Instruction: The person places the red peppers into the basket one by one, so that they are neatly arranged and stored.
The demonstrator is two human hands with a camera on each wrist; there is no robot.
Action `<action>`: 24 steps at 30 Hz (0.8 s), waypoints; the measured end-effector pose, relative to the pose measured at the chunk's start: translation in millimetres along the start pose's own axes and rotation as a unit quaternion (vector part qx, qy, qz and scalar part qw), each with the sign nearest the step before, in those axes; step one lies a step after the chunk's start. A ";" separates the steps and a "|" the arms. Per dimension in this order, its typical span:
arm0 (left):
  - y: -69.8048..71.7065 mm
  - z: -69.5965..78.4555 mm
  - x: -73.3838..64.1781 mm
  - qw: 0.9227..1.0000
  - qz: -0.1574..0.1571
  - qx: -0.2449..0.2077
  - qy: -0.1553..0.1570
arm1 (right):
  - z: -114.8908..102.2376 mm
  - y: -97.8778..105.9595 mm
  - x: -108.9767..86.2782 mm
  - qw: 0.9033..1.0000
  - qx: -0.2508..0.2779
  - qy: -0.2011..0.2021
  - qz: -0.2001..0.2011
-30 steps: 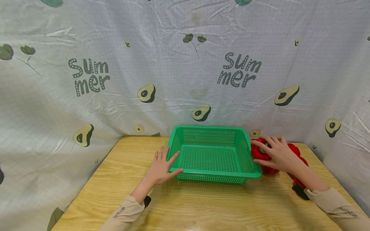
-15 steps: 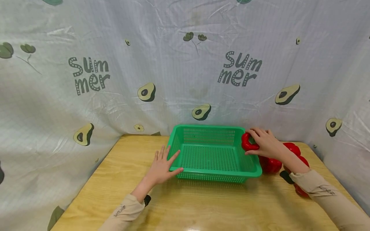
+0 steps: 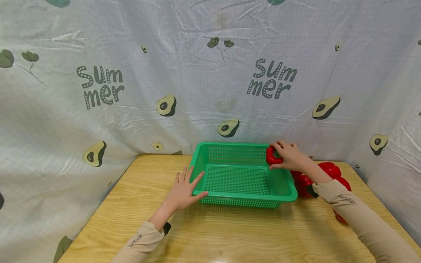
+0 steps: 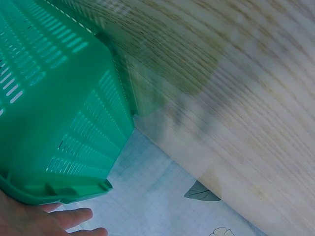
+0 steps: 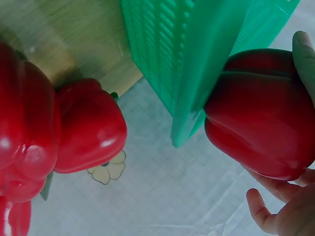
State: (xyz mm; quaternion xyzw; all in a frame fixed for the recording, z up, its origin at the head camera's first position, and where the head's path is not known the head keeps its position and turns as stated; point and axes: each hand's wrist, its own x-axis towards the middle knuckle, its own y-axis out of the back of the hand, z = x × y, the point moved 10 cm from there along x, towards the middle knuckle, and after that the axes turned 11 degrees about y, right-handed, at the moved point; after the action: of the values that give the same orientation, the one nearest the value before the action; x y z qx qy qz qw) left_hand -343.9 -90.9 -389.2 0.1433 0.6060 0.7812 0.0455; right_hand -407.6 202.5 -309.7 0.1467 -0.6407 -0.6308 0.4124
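My right hand [image 3: 290, 157] grips a red bell pepper [image 3: 272, 156] over the right end of a green plastic basket [image 3: 243, 197]. In the right wrist view the thumb and fingers hold the bell pepper [image 5: 261, 115] from two sides, close by the basket's rim [image 5: 197, 73]. My left hand [image 3: 183, 190] rests at the basket's left front corner with its fingers spread straight. The left wrist view has the left hand's fingers [image 4: 74, 217] right at the rim of the basket [image 4: 59, 113].
Several more red bell peppers [image 3: 330, 169] lie on the wooden table [image 3: 230, 233] right of the basket, partly hidden by the right arm. A printed white cloth [image 3: 197, 73] hangs behind the table and along its sides.
The right hand has lifted the bell pepper from beside the basket and carried it left, over the basket's right rim. My left hand has stayed at the corner.
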 end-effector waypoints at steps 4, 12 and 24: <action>2.5 0.8 -0.9 1.000 0.007 -0.004 -0.003 | 3.3 -7.6 7.3 1.000 0.002 -0.001 -0.012; 2.1 -0.6 -1.1 1.000 0.007 0.001 -0.004 | 4.9 -18.2 19.4 0.999 -0.036 0.020 -0.029; 2.5 0.5 -1.3 1.000 0.012 0.001 -0.005 | 8.0 -34.4 27.5 0.991 -0.108 0.047 -0.067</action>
State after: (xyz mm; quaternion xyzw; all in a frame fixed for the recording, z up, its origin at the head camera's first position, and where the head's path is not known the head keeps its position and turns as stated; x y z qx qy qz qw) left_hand -342.2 -91.4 -386.9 0.1547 0.6050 0.7801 0.0386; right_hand -441.7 183.0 -331.1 0.1739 -0.5374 -0.7148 0.4123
